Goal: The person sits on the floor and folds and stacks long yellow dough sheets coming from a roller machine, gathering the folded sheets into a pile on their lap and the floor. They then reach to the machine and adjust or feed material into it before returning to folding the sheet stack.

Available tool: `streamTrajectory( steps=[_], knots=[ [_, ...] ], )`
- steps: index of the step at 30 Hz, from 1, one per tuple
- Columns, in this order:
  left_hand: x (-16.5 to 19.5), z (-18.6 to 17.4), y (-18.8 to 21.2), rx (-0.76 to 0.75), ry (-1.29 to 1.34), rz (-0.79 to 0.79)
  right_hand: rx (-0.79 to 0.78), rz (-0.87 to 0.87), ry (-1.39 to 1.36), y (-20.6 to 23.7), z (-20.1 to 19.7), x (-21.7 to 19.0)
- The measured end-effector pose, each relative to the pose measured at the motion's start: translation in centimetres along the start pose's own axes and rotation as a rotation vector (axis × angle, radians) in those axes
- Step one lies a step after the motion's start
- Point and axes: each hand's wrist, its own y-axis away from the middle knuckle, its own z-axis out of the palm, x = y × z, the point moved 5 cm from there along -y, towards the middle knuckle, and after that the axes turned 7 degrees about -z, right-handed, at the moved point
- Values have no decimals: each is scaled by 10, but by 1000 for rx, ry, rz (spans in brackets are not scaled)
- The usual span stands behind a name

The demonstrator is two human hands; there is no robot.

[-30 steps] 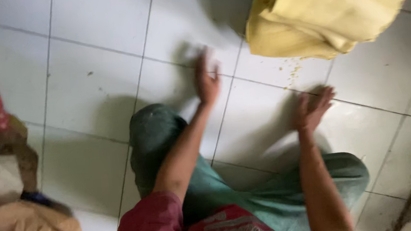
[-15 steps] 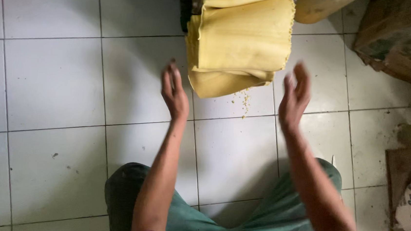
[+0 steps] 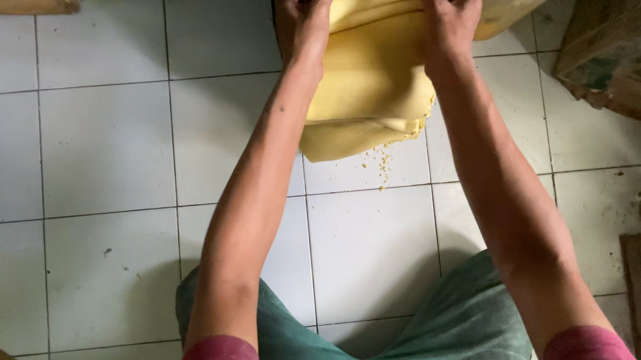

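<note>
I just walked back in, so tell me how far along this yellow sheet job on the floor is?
Looks done: part of the folded yellow sheet already hangs in layers over the white tile floor, with crumbs dropped beneath. In hand: the left hand and right hand both grip its upper part. Left: the top runs out of view, so how much remains cannot be told.

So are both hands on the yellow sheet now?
Yes, the left hand and the right hand both grip the folded yellow sheet near its top.
</note>
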Motion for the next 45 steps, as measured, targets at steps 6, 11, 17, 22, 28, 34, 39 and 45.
streamTrajectory(
  steps=[6, 11, 17, 22, 28, 34, 39, 45],
  knots=[
    [17, 5, 20, 195, -173, -53, 157, -127, -94, 3, 6, -18],
    [65, -15, 83, 8, 212, 109, 56, -242, -240, 39, -9, -76],
    [95, -55, 142, 18, -317, 583, -119, -637, 309, 116, -46, -137],
    [40, -48, 135, -207, -293, 440, -279, -512, 486, 156, -31, -82],
    [-9, -35, 88, -271, -342, 174, -183, -390, 262, 154, -28, -20],
    [-91, -127, 56, 26, 108, -83, -102, -32, 228, 129, -97, 21],
    [-182, -103, 21, -180, 359, -570, -292, 517, -251, 105, -84, 118],
    [-211, -57, 1, -302, 483, -683, -520, 548, -405, 93, -54, 178]
  ],
)
